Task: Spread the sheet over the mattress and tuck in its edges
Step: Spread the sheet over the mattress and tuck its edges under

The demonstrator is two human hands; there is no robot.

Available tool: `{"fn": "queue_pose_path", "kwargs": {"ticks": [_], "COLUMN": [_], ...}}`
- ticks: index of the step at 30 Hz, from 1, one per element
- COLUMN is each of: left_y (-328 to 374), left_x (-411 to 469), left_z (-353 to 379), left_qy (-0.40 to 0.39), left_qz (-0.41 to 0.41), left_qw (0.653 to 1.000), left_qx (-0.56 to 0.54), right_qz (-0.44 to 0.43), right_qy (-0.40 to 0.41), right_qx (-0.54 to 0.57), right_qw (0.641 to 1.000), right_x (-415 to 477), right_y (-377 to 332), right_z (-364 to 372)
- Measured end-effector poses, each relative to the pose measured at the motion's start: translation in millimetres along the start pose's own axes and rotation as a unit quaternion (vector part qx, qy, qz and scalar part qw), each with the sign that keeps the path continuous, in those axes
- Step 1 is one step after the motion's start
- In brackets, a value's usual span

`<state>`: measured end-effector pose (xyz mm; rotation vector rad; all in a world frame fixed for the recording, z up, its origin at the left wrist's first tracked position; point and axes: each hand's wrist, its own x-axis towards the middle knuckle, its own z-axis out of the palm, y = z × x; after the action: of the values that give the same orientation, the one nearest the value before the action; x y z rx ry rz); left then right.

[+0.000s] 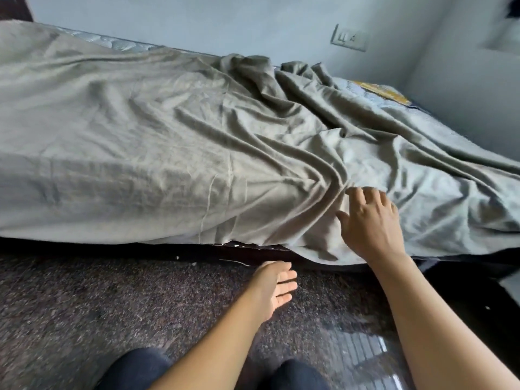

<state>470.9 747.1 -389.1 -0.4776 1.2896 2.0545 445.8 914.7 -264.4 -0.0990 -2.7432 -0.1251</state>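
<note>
The sheet (168, 142), grey-green, lies over most of the mattress (118, 42), which shows bare only in a strip along the far edge by the wall (225, 21) and at the far right corner, where a yellow patch is visible. Toward the left end the sheet lies fairly flat. Toward the right it is bunched in long folds that run from the far edge down to the near edge. Its near hem hangs loose over the near edge, untucked, above the dark bed frame (140, 247). The right hand (371, 223) lies palm down on the sheet just inside the near edge, fingers spread wide and almost straight, their tips at a ridge of folds. The left hand (277, 285) hangs open over the floor (84, 305) just below the near edge, fingers straight and together, holding nothing and apart from the sheet. A switch plate (349, 38) sits on the wall above the far edge.
</note>
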Motion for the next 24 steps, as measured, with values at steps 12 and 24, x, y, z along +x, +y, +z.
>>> {"fn": "queue_pose_path", "kwargs": {"ticks": [12,24], "left_y": [-39.3,27.5], "left_x": [79.3,113.7], "left_z": [135.0,203.6], "left_qy": [0.049,0.047], "left_qz": [-0.077,-0.147], "left_qw": [0.987,0.987], "left_qx": [-0.135,-0.052], "right_qz": [-0.016,-0.178], "right_qy": [0.03,-0.104], "right_qx": [0.028,0.002], "right_qw": [0.999,0.979], "right_x": [33.2,113.9], "right_y": [150.3,190.1], "right_z": [36.7,25.2]}}
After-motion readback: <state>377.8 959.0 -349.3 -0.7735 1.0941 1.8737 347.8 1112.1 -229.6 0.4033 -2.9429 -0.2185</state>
